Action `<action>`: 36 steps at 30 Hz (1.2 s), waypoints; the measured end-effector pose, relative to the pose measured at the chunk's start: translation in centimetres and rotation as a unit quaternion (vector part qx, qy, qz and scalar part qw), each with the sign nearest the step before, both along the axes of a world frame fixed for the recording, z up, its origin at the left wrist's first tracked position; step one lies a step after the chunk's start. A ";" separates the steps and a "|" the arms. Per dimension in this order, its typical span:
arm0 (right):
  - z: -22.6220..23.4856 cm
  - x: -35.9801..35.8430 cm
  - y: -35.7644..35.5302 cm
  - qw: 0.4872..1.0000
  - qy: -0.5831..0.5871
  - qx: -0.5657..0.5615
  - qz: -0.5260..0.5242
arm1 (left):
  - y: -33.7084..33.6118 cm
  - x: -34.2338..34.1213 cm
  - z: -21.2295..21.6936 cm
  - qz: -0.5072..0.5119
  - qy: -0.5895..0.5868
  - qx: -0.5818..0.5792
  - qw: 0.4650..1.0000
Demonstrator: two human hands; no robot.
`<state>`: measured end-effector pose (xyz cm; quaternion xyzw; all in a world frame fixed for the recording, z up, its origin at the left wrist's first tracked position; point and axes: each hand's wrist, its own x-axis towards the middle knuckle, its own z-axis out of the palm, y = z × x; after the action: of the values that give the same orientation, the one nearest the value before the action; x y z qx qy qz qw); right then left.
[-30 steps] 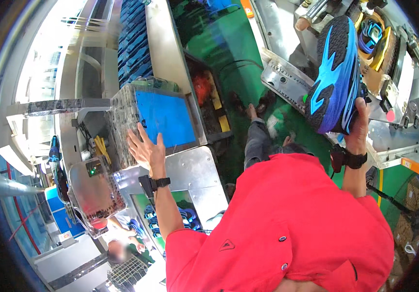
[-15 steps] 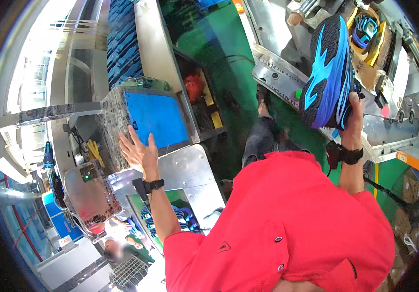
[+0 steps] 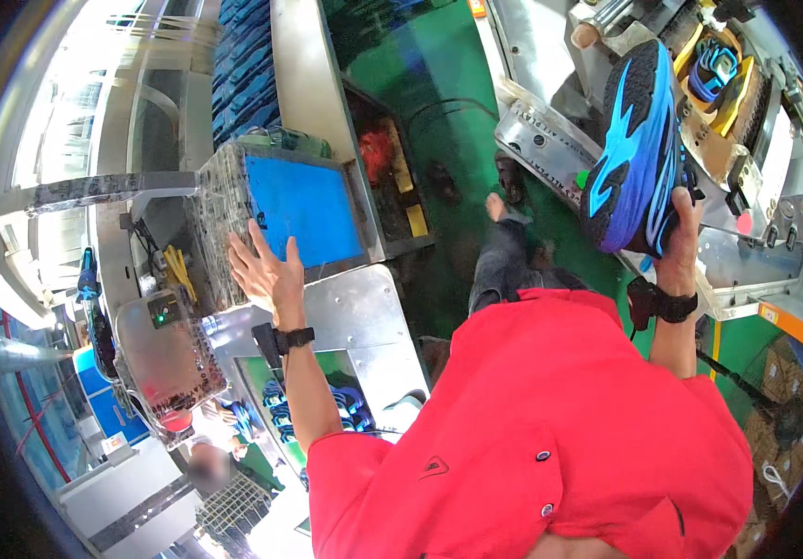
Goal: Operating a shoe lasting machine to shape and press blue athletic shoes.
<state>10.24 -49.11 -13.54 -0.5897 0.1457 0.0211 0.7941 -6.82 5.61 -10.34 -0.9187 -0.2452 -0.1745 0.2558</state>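
We have the right grip (image 3: 679, 238) clamped on the lower end of a shoe (image 3: 639, 154), its thumb along the side and the other fingers hidden behind. The shoe reaches up and away from that grip, tilted, its black, blue and purple sole turned toward us. Beyond the shoe, to the left of the right grip, we see a metal plate (image 3: 541, 144); farther up and to the right of the same grip a yellow holder (image 3: 735, 98) carries a blue upper (image 3: 713, 67). A round pink button (image 3: 744, 223) is to the right of the right grip.

Our left grip (image 3: 273, 282) is empty, fingers and thumb spread apart, well away from the shoe. It is at the near edge of a film-wrapped box (image 3: 219, 238) with a blue panel (image 3: 303, 210); we cannot tell whether the fingertips touch the box. To the right of the left grip and a little below is a metal counter (image 3: 364, 312). Below and left of it hangs a control box (image 3: 164, 349). A wristband (image 3: 299, 337) sits just below the left grip.
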 end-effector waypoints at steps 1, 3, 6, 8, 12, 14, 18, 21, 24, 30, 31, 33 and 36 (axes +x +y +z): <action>-0.1 -0.1 -0.3 0.999 -0.037 0.012 0.018 | 0.0 0.0 0.0 -0.005 -0.003 0.001 1.000; -0.2 -0.2 -0.7 0.998 -0.058 0.031 0.017 | -0.1 0.0 0.0 -0.005 -0.001 0.001 1.000; -0.4 0.0 -0.7 0.998 -0.039 0.035 0.035 | -0.1 -0.1 0.1 0.001 0.004 0.001 1.000; -0.5 0.4 -0.2 0.998 -0.040 0.040 0.023 | -0.1 0.0 0.0 0.007 0.002 0.002 1.000; -0.3 1.3 1.1 0.997 -0.035 0.054 0.042 | 0.0 0.0 0.0 0.009 -0.002 0.001 1.000; 0.0 1.7 1.4 0.997 -0.042 0.040 0.044 | -0.1 0.1 0.0 0.007 -0.005 -0.004 1.000; 0.5 1.9 0.8 0.998 -0.038 0.025 0.045 | -0.4 0.2 0.2 0.009 -0.007 -0.006 1.000; 0.4 1.7 -0.4 0.999 -0.026 0.023 0.009 | -0.4 0.2 0.3 0.005 -0.007 -0.010 1.000; 0.0 1.4 -1.9 0.998 -0.039 0.044 -0.022 | 0.0 -0.1 -0.2 0.001 -0.006 -0.018 1.000; 0.4 0.9 -5.3 0.993 -0.044 0.077 -0.077 | 0.2 -0.8 0.0 -0.010 -0.002 -0.055 0.998; 0.7 0.7 -5.9 0.990 -0.082 0.066 -0.098 | -0.5 -0.3 0.7 0.031 0.014 -0.104 0.994; 1.6 0.2 -7.1 0.980 -0.120 0.062 -0.142 | -2.7 2.3 2.6 0.119 -0.010 -0.174 0.977; 3.2 -1.5 -8.6 0.969 -0.132 0.076 -0.194 | -11.3 9.5 3.1 -0.194 -0.109 -0.385 0.896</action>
<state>8.76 -57.73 -10.39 -0.4860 0.1495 -0.2008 0.8373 2.68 -5.69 -7.20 -0.9500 -0.1361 -0.2117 -0.1847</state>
